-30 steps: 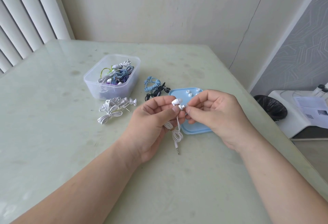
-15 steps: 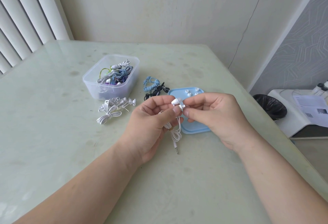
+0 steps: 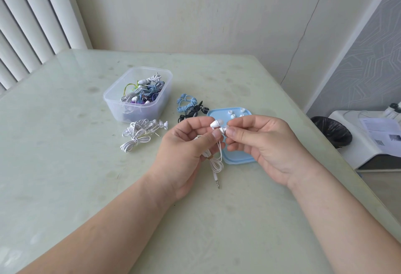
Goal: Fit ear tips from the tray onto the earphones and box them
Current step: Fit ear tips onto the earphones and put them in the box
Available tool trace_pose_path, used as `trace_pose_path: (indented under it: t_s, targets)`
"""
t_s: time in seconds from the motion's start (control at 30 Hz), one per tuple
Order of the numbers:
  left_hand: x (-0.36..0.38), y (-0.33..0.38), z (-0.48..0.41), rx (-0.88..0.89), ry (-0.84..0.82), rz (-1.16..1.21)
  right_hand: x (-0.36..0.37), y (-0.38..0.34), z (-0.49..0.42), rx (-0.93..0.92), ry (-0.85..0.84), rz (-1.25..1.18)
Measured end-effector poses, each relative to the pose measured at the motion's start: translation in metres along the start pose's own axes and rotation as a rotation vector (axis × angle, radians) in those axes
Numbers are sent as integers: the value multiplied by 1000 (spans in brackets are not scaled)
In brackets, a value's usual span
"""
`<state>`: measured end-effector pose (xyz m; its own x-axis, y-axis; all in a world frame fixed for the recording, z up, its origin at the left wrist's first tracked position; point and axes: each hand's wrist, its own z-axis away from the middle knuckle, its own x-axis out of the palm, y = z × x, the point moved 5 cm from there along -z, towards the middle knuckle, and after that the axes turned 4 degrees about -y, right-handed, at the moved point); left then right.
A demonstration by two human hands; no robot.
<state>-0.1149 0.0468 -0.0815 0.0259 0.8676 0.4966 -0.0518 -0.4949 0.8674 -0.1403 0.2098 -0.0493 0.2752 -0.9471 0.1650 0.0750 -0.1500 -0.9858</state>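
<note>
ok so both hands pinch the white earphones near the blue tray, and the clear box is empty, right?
No: the head view shows the clear box holding a tangle of coiled earphones, not empty. The rest stands: left hand and right hand pinch the white earphones near the blue tray.

A pale green, glossy tabletop (image 3: 65,165) with faint stains is carrying everything. A clear rectangular plastic box (image 3: 130,115) is sitting toward the far middle of it, holding a tangle of coloured earphones (image 3: 143,93). Just in front of the box, a bundle of white wired earphones (image 3: 138,134) is lying on the surface. To the right of the box, a coiled light-blue earphone set (image 3: 186,103) and a black earphone set (image 3: 193,112) are lying against each other. Beside those, a flat light-blue plastic tray (image 3: 238,158) is resting, partly hidden.
</note>
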Motion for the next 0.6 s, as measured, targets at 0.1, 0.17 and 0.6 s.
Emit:
trace_pose_path:
  t_s: [0.1,0.17,0.6]
  targets:
    - [1,0,0,7,-5,8,-1,0,0,-7,10,40]
    - [1,1,0,8,2,10,-2,-3,0,-54,33,107]
    - [-2,1,-1,12,30,72,9,-2,5,-181,91,211]
